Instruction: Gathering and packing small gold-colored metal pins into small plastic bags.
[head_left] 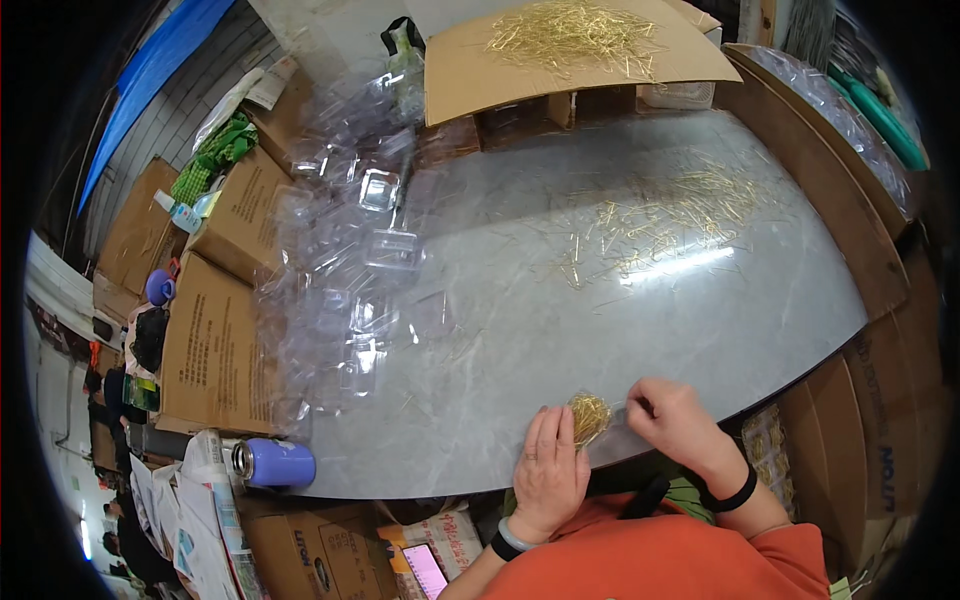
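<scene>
A rounded clump of thin gold-coloured metal pins (590, 418) sits near the table's front edge, between my hands. Whether a clear case surrounds it is hard to make out. My left hand (553, 465) lies against the clump's left side, its fingers stretched out side by side. To the right of the clump, and apart from it, is my right hand (672, 420) with its fingers curled closed; anything in them is hidden. Farther back on the grey table (520, 330) spreads a loose scatter of the same gold pins (680, 215).
Clear plastic boxes (350, 260) pile up along the table's left side. A cardboard sheet (460, 85) at the back bears a heap of gold pins (575, 38). Cardboard (830, 190) walls the right edge. A purple bottle (280, 463) lies at the front left corner.
</scene>
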